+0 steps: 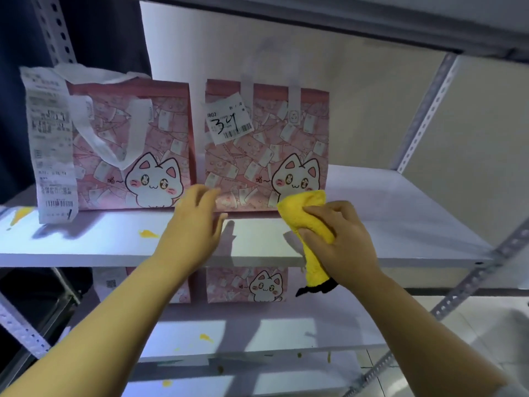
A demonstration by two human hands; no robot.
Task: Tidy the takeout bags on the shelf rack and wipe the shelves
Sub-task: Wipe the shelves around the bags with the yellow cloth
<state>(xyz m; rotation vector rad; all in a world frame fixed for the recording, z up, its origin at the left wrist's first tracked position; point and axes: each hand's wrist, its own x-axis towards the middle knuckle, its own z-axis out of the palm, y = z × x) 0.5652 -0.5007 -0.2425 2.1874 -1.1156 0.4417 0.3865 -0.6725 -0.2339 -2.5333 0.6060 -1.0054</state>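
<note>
Two pink cat-print takeout bags stand upright side by side on the white shelf (pixel 400 219). The left bag (pixel 128 156) carries a long receipt; the right bag (pixel 266 156) has a label marked 34. My left hand (pixel 194 224) reaches over the shelf with relaxed fingers, its fingertips at the lower left corner of the right bag. My right hand (pixel 340 245) grips a bunched yellow cloth (pixel 307 222) just in front of that bag's lower right corner. A yellow stain (pixel 148 233) marks the shelf left of my left hand.
On the shelf below stand more pink cat bags (pixel 246 285), with yellow stains (pixel 206 338) in front. Perforated metal uprights (pixel 423 110) frame the rack at right and left. Another shelf board (pixel 343 21) hangs overhead. The right half of the middle shelf holds nothing.
</note>
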